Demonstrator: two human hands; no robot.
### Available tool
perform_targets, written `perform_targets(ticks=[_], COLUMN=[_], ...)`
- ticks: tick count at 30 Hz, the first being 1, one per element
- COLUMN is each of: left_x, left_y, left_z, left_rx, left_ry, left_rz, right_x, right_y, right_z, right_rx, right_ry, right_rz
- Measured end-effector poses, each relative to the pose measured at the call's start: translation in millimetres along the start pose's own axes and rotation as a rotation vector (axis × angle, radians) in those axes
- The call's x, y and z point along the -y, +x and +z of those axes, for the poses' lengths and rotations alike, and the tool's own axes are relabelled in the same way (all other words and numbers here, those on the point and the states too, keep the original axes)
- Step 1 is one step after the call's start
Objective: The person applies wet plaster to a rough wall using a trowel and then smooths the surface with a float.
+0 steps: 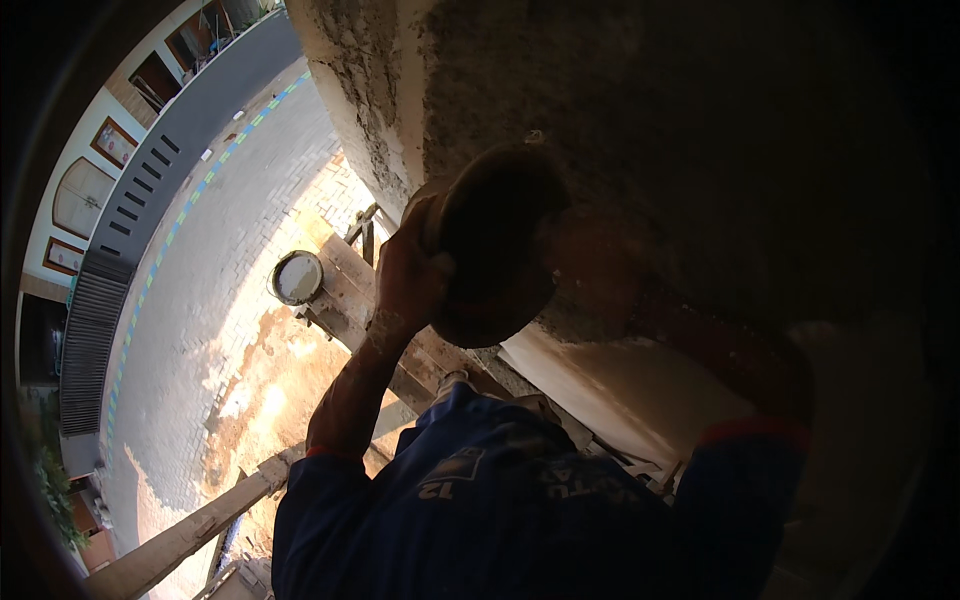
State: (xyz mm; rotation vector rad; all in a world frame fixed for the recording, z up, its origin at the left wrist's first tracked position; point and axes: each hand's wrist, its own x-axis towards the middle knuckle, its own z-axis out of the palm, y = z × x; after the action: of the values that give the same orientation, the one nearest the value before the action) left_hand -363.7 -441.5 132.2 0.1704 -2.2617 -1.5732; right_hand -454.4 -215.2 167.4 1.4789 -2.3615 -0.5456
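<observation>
My left hand [413,268] grips the near-left side of a dark, round, bowl-like container [492,318], its thumb lying against the outside. The container is tilted up against the rough wall, and its inside is too dark to make out. At the container's right rim is my right hand [600,262], deep in shadow and smeared. Its fingers, and anything they may hold, cannot be made out. A rough, plastered wall [480,75] rises right in front of both hands.
Below me run wooden scaffold planks [345,290], with a bucket [297,277] of pale grey material on their far-left end. A wooden pole [190,520] slants across the lower left. Further down lie sandy ground [270,380] and a paved road [200,330] beside a dark fence [92,345].
</observation>
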Motion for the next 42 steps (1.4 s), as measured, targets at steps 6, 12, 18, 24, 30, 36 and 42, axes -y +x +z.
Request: perform_targets(ticks=[6,12,18,24,30,36,42], left_x=[5,29,43,47,28,29,59], left_y=[16,10,9,6,1,-9,-29], left_z=[16,43,40,24,2,-23,-42], left_rx=[0.055,0.048,-0.056,-0.169,-0.234,-0.305,-0.467], left_ry=[-0.114,0.035,0.253,-0.097,-0.49,-0.511,-0.484], left_rz=[0.119,-0.046,0.012,-0.193,-0.247,-0.29,-0.277], right_x=[3,68,101,61,7,-50,-85], right_y=[-50,-63,-46,-54,-39,-18,15], right_z=[111,151,145,140,60,-62,-218], right_rx=[-0.526,-0.369,-0.149,-0.139,0.031,-0.296,-0.036], right_ry=[-0.16,-0.359,0.595,0.988,1.5,1.181,0.945], right_rz=[-0.162,-0.33,0.0,0.13,0.291,0.197,-0.058])
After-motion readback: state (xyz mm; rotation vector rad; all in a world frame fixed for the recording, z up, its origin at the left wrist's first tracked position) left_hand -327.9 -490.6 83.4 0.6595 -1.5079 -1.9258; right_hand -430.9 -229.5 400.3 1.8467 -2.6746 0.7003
